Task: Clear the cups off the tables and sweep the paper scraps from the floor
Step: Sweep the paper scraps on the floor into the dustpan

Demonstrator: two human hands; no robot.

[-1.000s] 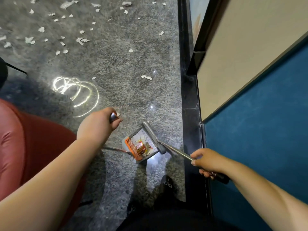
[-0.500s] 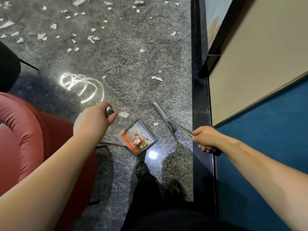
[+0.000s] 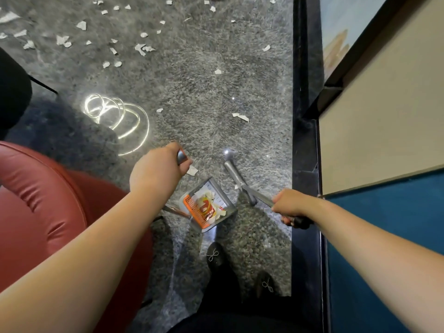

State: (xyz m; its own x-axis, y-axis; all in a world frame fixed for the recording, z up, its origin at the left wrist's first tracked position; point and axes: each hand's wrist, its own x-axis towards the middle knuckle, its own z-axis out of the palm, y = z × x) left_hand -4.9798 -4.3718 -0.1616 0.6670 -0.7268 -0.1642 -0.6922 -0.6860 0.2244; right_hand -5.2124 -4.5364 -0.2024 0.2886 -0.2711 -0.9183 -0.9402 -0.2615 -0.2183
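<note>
We see torn white paper scraps (image 3: pixel 141 48) scattered across the grey speckled floor in the upper left of the frame, while a grey long-handled dustpan with orange comb teeth (image 3: pixel 207 204) at lower centre holds gathered scraps.

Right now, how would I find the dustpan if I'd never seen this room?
Start at the big red chair on the left, then look right along the grey floor to just ahead of the black shoes. The dustpan sits there, a grey tray with an orange comb edge, already holding scraps, unlike the plain grey broom beside it.
</note>
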